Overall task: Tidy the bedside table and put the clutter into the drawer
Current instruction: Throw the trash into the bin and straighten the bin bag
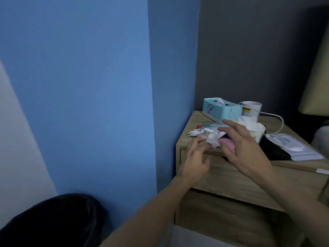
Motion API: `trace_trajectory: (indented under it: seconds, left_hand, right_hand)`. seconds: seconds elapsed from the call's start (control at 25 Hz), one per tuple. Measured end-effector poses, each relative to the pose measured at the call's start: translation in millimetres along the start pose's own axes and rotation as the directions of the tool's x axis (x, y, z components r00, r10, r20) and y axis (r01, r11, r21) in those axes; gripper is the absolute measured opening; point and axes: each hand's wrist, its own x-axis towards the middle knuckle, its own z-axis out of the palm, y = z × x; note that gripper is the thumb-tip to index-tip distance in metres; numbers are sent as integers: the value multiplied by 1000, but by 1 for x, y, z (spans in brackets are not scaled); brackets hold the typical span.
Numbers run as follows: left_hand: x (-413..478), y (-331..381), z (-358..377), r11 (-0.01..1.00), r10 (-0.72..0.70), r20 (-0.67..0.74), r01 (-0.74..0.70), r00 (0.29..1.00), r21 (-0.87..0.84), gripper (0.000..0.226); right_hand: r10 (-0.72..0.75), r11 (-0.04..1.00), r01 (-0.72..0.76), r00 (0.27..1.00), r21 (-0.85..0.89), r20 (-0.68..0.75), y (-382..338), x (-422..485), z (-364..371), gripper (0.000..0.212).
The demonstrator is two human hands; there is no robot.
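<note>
A wooden bedside table [194,120] carries a pile of clutter. Crumpled white tissues [212,138] lie near its front left corner, beside a white plug [193,133] and a pink object [282,146]. My left hand [195,158] hovers at the front edge over the closed top drawer [229,177], fingers apart, fingertips by the tissues. My right hand [247,148] is spread above the pink object and the tissues, holding nothing that I can see. A light blue tissue box [219,109] stands at the back.
A white mug [251,108], a white cable [277,120], a white bowl with tissue [254,130], a white packet [292,146] on something black, and a lamp base [322,138] fill the right side. A black bin [53,220] sits on the floor at lower left.
</note>
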Motion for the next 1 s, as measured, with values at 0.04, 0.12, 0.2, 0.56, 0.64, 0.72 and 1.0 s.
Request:
trace_trajectory:
  seconds: [0.04,0.12,0.2,0.56,0.64,0.72,1.0]
  left_hand:
    - [-16,2,-10,1000,25,-32,-25,999,-1,39]
    - [-45,7,-40,998,55,-144,-52,988,24,34]
    - [-56,13,-76,1000,12,-276,-4,961,30,30]
    - [-8,138,-238,784,-617,-35,610,786,-117,43]
    - [-11,161,-270,646,-749,100,755,655,-108,52]
    - [-27,170,-297,578,-805,122,814,580,-59,64]
    - [-134,118,-339,180,-983,-34,984,180,-13,55]
  right_hand:
    - [39,988,-33,999,151,-38,-21,8,0,43]
    - [91,910,-51,993,411,-77,-73,36,0,53]
    - [80,800,-56,997,597,-15,-129,66,0,62]
    - [210,658,-514,827,550,522,-227,106,-59,80]
    - [224,709,-591,706,385,672,-238,118,-78,76]
    - [225,816,-550,586,179,778,-249,129,-86,68]
    - [-217,975,-13,188,224,958,-293,138,-5,37]
